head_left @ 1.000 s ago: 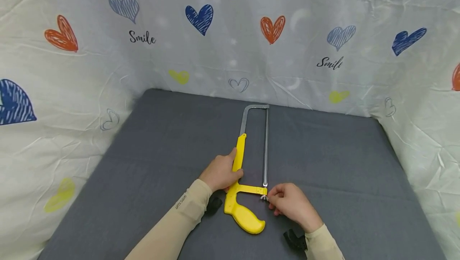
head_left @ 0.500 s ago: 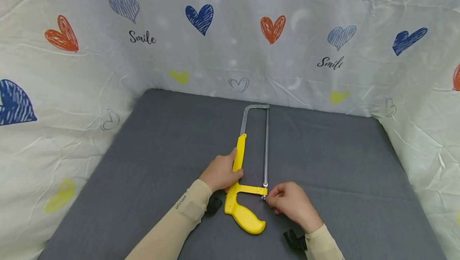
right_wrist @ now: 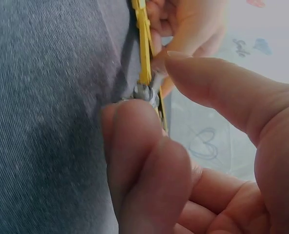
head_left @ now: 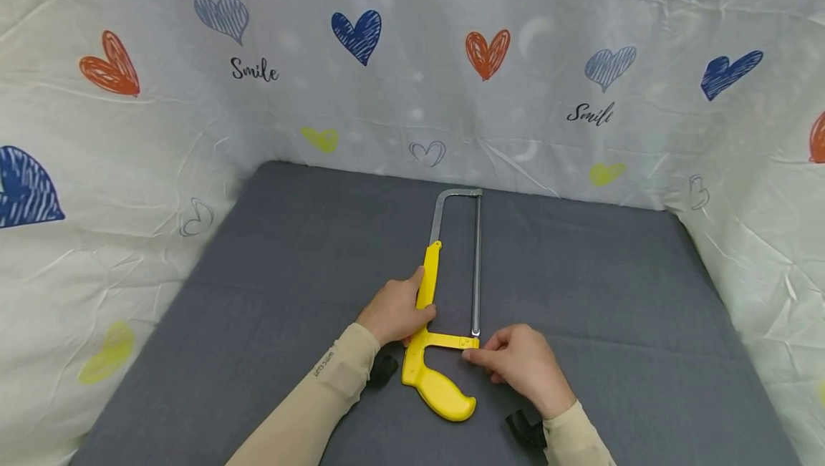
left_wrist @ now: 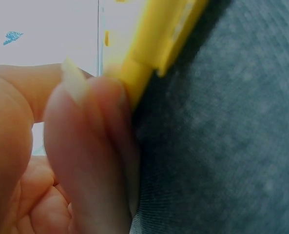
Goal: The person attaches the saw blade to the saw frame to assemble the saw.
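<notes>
Over there, the left hand [head_left: 394, 310] grips the yellow hacksaw [head_left: 445, 394] on the bench [head_left: 612, 273]; the right hand [head_left: 527, 367] is at its near-end wing nut [right_wrist: 145, 92], pinching or not, I can't tell.

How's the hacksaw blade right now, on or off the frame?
On: the blade spans the frame from its far end to the yellow crossbar. Whether it's taut, I can't tell.
</notes>
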A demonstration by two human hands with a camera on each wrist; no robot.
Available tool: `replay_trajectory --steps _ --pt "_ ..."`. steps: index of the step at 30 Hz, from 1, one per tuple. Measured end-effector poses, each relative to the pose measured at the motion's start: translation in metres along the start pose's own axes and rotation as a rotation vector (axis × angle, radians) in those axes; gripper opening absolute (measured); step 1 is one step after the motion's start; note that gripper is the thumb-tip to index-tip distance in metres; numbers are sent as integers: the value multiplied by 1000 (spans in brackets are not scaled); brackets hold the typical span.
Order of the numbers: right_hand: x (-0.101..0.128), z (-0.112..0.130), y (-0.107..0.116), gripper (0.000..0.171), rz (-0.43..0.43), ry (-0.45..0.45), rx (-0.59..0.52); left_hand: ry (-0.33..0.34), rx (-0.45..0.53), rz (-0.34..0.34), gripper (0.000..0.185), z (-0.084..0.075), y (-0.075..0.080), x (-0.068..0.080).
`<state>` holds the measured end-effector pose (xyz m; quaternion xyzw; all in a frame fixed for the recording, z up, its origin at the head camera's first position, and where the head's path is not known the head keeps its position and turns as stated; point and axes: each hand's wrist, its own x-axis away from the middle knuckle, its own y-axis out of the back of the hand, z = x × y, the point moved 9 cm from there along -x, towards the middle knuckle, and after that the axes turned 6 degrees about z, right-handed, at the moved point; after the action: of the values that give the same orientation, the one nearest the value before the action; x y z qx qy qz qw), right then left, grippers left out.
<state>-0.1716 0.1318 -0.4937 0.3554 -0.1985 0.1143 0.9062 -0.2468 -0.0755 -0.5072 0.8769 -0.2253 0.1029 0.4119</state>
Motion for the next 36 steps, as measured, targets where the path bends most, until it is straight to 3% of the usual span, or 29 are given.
replay_trajectory --steps 8,19,29,36 --pt "-1 0 -4 30 9 5 2 -1 1 5 89 0 -2 -2" --pt "-5 -9 -9 20 101 35 -58 1 10 10 88 -1 -2 0" --pt "-7 -9 -13 18 204 118 -149 -23 7 -8 87 -1 0 2" --pt "-7 -5 -14 16 248 170 -155 -32 6 -10 88 -2 1 0"
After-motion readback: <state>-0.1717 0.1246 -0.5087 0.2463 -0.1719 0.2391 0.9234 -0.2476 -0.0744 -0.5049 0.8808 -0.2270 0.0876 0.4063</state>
